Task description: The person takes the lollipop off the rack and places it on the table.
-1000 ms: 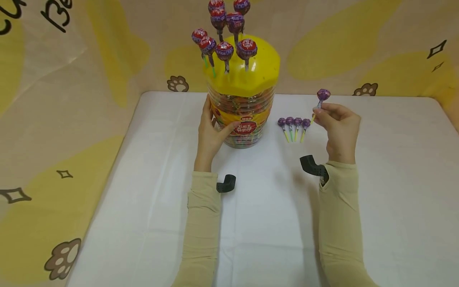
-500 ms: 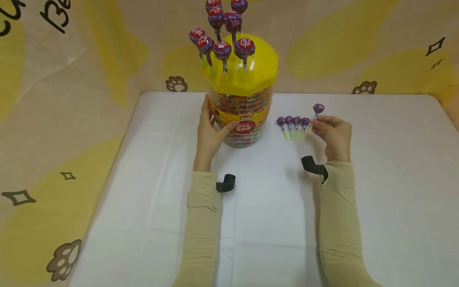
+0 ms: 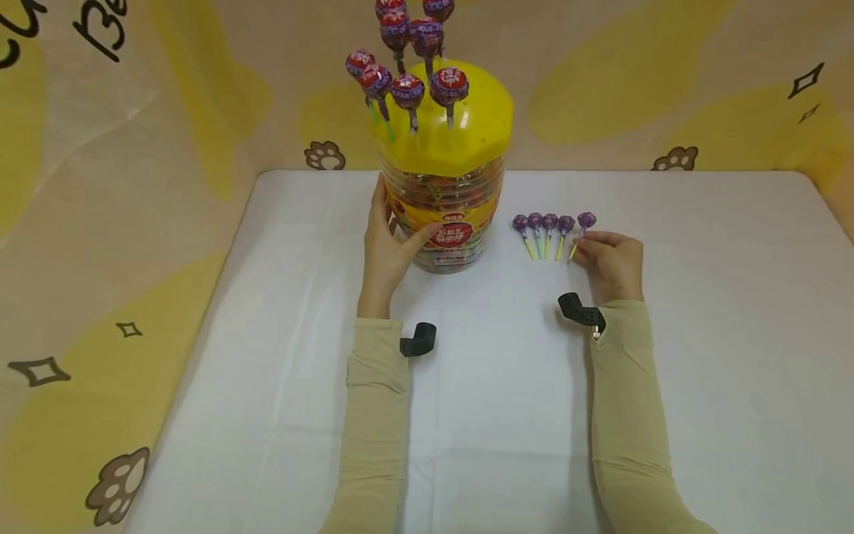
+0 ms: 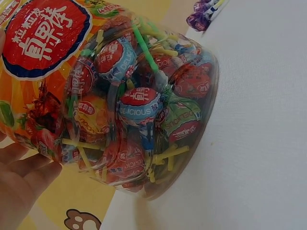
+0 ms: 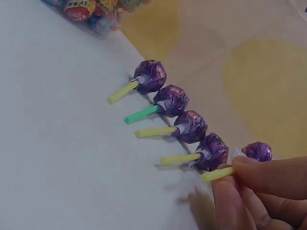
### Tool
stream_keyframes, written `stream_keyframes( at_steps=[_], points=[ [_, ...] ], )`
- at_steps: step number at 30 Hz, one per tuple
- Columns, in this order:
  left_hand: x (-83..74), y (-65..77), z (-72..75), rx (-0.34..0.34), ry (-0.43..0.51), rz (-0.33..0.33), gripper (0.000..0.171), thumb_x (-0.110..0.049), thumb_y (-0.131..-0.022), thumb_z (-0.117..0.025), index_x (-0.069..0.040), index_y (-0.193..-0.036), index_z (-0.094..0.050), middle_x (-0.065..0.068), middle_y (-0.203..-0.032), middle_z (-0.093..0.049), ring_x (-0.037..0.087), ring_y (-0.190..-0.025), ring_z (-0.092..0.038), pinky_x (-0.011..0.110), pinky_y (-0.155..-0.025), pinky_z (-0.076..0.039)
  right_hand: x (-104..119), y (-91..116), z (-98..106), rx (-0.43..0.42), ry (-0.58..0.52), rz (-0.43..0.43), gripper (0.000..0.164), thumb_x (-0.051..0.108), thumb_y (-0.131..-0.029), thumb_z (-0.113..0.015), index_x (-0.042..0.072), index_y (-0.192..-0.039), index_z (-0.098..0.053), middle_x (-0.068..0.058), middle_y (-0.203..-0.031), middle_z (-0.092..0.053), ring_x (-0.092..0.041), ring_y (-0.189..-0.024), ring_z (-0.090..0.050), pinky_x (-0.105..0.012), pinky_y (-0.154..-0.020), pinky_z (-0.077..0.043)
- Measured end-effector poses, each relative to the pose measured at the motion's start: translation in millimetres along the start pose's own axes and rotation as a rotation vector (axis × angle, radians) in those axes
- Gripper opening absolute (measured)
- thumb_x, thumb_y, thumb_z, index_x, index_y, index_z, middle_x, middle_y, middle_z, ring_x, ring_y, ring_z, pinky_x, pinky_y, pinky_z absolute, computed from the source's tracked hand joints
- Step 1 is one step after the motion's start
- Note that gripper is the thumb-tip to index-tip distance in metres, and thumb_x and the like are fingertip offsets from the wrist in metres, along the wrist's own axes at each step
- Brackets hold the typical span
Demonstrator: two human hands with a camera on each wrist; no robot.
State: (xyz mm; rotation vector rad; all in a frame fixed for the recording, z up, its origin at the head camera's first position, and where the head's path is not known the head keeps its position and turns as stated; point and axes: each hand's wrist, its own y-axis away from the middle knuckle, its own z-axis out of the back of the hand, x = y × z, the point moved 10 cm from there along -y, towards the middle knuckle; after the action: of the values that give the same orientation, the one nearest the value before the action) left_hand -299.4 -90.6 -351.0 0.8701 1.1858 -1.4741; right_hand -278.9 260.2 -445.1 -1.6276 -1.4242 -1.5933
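Observation:
My left hand (image 3: 385, 259) grips the left side of a big clear candy jar (image 3: 460, 191), its thumb across the front label. Wrapped lollipops fill the jar (image 4: 139, 103). On its yellow lid (image 3: 483, 126) several red and purple lollipops (image 3: 408, 90) stand upright on their sticks. My right hand (image 3: 617, 261) pinches the yellow stick of a purple lollipop (image 3: 586, 219) between thumb and fingers. It is at the right end of a row of several purple lollipops (image 3: 550, 222) on the table. In the right wrist view, thumb and fingers partly hide the held lollipop (image 5: 260, 151).
A white cloth covers the table (image 3: 494, 415). Behind it and at the left hangs a yellow and beige backdrop (image 3: 600, 89) with paw prints. A black camera mount (image 3: 419, 340) juts from the left sleeve, and another black mount (image 3: 580, 309) from the right.
My right hand has come down and left with the purple lollipop, from above the table to beside the row. The left hand has stayed on the jar; the whole view has shifted slightly.

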Motion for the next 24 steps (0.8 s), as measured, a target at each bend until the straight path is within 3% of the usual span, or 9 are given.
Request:
stream_keyframes(
  at_steps=[11, 18, 24],
  points=[
    [0.0, -0.5, 0.4, 0.012, 0.02, 0.019, 0.095, -0.018, -0.083, -0.074, -0.013, -0.152, -0.009, 0.006, -0.155, -0.019, 0.024, -0.141, -0.021, 0.04, -0.114, -0.024, -7.3, -4.2, 2.7, -0.023, 0.009, -0.023, 0.019, -0.016, -0.081, -0.062, 0.0, -0.072, -0.068, -0.004, -0.066, -0.065, -0.01, -0.057, -0.066, -0.02, -0.057, -0.056],
    [-31.7, 10.5, 2.3, 0.025, 0.003, 0.05, 0.089, -0.009, -0.086, -0.07, -0.002, -0.15, -0.01, 0.016, -0.154, -0.019, 0.03, -0.14, -0.022, 0.042, -0.113, -0.024, -7.6, -4.8, 5.4, -0.043, 0.032, -0.018, 0.02, -0.015, -0.08, -0.064, 0.001, -0.069, -0.068, -0.004, -0.069, -0.063, -0.01, -0.057, -0.065, -0.019, -0.057, -0.056],
    [-34.3, 12.6, 2.3, 0.026, 0.017, 0.057, 0.089, -0.011, -0.086, -0.07, -0.003, -0.151, -0.01, 0.015, -0.154, -0.02, 0.029, -0.14, -0.022, 0.041, -0.113, -0.024, -6.8, -5.4, 5.1, -0.005, 0.059, -0.022, 0.023, -0.015, -0.081, -0.063, 0.004, -0.068, -0.068, -0.003, -0.068, -0.064, -0.009, -0.056, -0.065, -0.019, -0.057, -0.055]
  ],
)
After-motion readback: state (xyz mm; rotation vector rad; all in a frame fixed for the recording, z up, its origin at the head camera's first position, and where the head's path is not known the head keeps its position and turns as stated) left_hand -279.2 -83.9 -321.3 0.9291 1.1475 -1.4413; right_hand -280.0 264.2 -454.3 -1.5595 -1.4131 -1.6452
